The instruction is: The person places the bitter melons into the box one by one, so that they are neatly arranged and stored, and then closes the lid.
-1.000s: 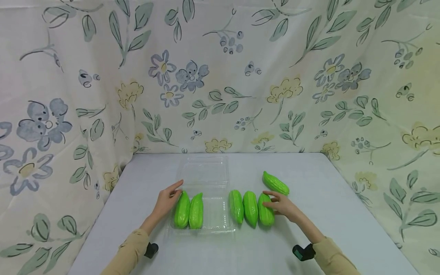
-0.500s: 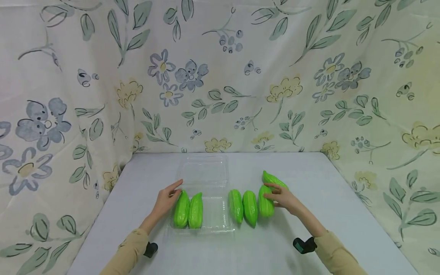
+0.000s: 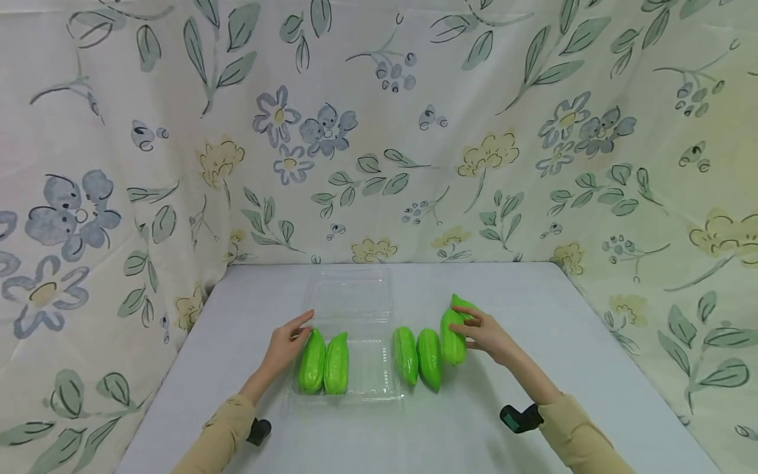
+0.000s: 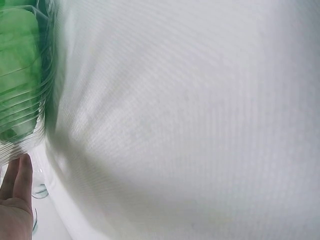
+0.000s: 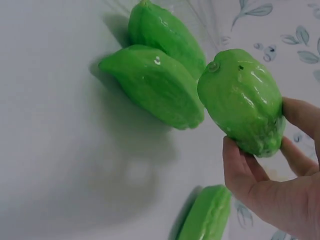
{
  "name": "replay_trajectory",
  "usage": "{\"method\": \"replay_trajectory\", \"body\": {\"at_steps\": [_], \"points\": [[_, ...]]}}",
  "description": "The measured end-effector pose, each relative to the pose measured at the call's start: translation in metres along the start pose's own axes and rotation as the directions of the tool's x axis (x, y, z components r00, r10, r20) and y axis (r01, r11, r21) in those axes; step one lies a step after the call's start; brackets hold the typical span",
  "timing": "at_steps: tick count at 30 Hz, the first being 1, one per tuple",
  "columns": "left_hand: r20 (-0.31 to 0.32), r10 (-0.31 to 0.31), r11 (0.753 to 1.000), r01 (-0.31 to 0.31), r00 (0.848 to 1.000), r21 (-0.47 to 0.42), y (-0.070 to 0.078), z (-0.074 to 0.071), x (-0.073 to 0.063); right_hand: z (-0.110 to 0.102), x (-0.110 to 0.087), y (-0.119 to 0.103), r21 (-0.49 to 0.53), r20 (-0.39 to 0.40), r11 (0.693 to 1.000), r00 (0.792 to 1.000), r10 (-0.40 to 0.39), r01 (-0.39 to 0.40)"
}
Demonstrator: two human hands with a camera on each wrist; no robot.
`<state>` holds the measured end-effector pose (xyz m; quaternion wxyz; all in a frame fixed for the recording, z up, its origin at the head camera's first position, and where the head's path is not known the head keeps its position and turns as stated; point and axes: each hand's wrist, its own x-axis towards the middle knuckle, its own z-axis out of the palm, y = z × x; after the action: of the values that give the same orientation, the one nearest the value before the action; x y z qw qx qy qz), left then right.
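Note:
In the head view my right hand (image 3: 485,334) holds a green bitter melon (image 3: 453,343) by its upper part. The right wrist view shows that bitter melon (image 5: 242,102) raised off the table, between thumb and fingers. My left hand (image 3: 288,342) is at the left side of an open clear plastic box (image 3: 373,368); in the left wrist view its straight fingers (image 4: 22,180) touch the box wall. Inside the box, two bitter melons, the left one (image 3: 312,362) and the right one (image 3: 336,364), lie side by side.
Right of the box lie two more bitter melons, one (image 3: 405,355) beside the other (image 3: 429,360). Another bitter melon (image 3: 466,305) lies behind the held one, partly hidden. The box's clear lid (image 3: 352,296) lies open toward the back of the white table (image 3: 533,289). A floral curtain hangs behind.
My right hand has lifted its bitter melon off the table and carried it up and slightly left, now in front of the rear one. My left hand has stayed at the box.

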<state>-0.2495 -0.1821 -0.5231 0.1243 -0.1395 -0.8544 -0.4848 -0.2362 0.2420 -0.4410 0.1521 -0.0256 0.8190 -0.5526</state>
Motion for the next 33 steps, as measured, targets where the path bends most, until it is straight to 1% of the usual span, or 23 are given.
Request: {"method": "replay_trajectory", "body": {"at_steps": [3,9,13,16,20,24,33], "points": [[0.001,-0.009,1.0,0.009,1.0,-0.003,0.0,0.0,0.0,0.004,-0.002,-0.003,0.032,0.006,0.999,1.0,-0.014,0.014],[0.004,-0.001,1.0,0.001,1.0,-0.004,0.0,-0.001,0.0,0.014,-0.007,-0.006,0.078,0.014,0.996,0.999,-0.04,0.039],[0.009,0.0,1.0,0.0,1.0,-0.004,0.0,0.0,0.0,0.023,-0.006,-0.006,0.142,0.001,0.99,1.0,-0.001,0.001],[0.008,0.0,1.0,0.0,1.0,-0.006,0.0,0.0,0.0,0.029,-0.005,-0.006,0.169,-0.013,0.985,1.0,0.015,-0.013],[0.008,-0.003,1.0,0.003,1.0,-0.004,-0.001,0.0,0.0,0.037,-0.005,-0.006,0.191,-0.024,0.981,0.999,0.023,-0.018],[0.005,-0.003,1.0,0.003,1.0,-0.001,-0.002,0.0,0.001,0.043,-0.005,-0.007,0.224,-0.016,0.974,0.999,0.031,-0.026],[0.001,0.025,1.0,-0.025,1.0,0.0,-0.003,0.001,0.0,0.06,-0.003,-0.009,0.237,0.004,0.971,1.0,0.022,-0.022]]}}
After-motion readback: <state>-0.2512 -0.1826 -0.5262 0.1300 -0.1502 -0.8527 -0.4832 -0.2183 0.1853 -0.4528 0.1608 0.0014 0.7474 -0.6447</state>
